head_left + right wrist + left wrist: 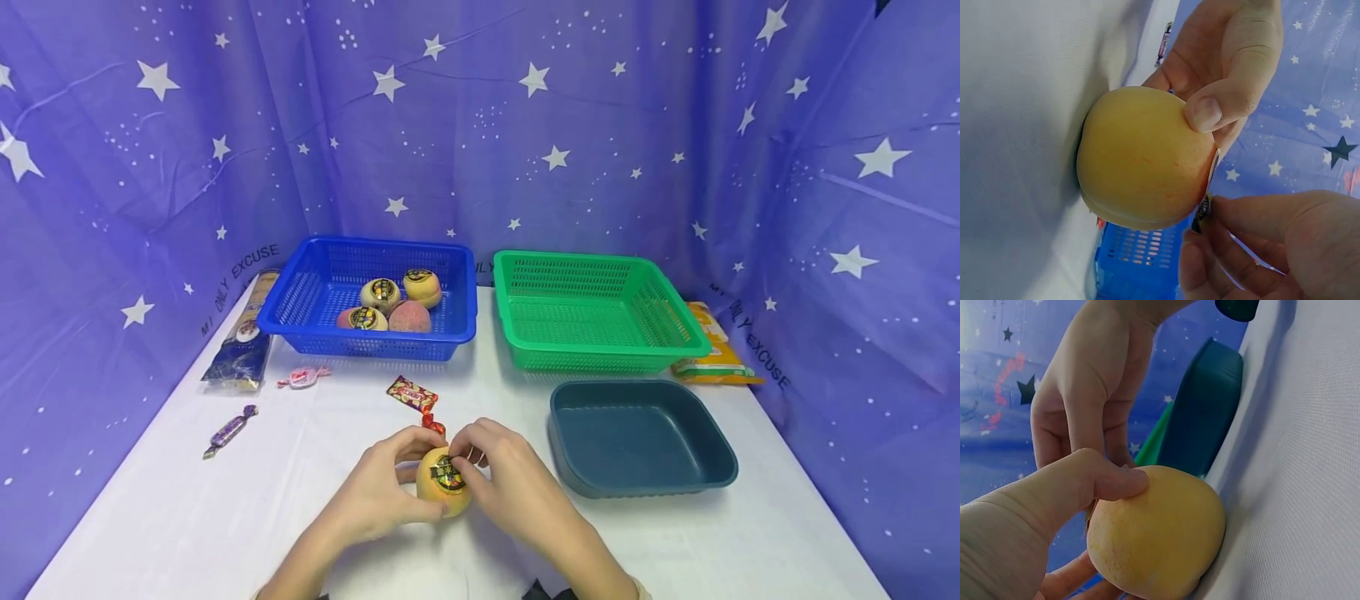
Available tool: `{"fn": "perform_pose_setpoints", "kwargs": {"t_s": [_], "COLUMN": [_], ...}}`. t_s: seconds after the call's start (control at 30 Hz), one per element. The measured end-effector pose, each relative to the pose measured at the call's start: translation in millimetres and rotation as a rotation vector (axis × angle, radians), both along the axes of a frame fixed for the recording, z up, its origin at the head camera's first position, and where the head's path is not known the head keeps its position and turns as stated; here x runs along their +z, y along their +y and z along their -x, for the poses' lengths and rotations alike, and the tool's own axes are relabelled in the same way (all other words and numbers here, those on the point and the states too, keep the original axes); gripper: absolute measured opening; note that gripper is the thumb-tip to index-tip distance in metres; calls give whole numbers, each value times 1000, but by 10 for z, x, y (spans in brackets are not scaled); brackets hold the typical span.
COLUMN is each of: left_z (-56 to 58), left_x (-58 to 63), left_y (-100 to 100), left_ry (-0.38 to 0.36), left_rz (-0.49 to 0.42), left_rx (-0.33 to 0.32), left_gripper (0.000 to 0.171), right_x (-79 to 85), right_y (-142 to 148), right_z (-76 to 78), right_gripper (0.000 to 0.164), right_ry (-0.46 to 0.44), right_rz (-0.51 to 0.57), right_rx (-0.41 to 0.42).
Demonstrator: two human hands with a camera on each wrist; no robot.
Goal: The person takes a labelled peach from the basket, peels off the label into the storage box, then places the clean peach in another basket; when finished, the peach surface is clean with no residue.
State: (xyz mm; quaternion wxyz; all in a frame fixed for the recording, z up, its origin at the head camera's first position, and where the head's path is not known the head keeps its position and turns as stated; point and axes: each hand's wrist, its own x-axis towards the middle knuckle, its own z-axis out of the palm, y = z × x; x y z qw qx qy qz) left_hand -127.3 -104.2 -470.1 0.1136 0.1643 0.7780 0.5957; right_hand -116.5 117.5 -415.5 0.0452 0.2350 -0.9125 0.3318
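A yellow peach (442, 486) with a dark round sticker (447, 474) rests on the white table (225, 517) near the front middle. My left hand (375, 492) grips it from the left, thumb on top (1116, 481). My right hand (502, 479) pinches the sticker's edge (1204, 215) with its fingertips. The peach (1157, 534) fills the left wrist view; in the right wrist view the peach (1144, 159) sits against the table with the sticker lifting at its side.
A blue basket (300, 296) with several stickered peaches stands at back left, a green basket (600, 342) beside it, a dark teal tray (637, 437) in front of that. Wrapped candies (412, 393) lie around; snack packets sit at the far left (243, 342) and right (716, 354).
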Motion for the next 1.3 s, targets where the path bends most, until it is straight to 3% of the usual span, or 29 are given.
{"fn": "perform_pose_setpoints", "kwargs": {"t_s": [0.27,0.47,0.6,0.7,0.83,1.0,1.3], "left_z": [-24,-39,-35,-31,-28,-28,-34], "left_x": [9,6,17,21,15,5,15], "left_y": [-5,-12,-5,4,14,15,15], "left_ry": [-6,8,14,6,-7,-13,-13], "left_rz": [14,13,6,2,-7,-15,-15], "left_rx": [12,9,10,14,15,13,14], "left_gripper": [72,71,70,69,70,70,70], "right_x": [51,208,337,440,573,675,596], "right_y": [-24,45,199,357,607,976,1530], "right_z": [-29,-179,-197,-168,-98,114,503], "right_gripper": [21,25,28,28,22,12,18], "right_ry": [1,96,103,49,-88,-241,-358], "right_rz": [-15,21,71,103,134,155,91], "right_rx": [-29,-49,-29,-34,-68,-96,-150]}}
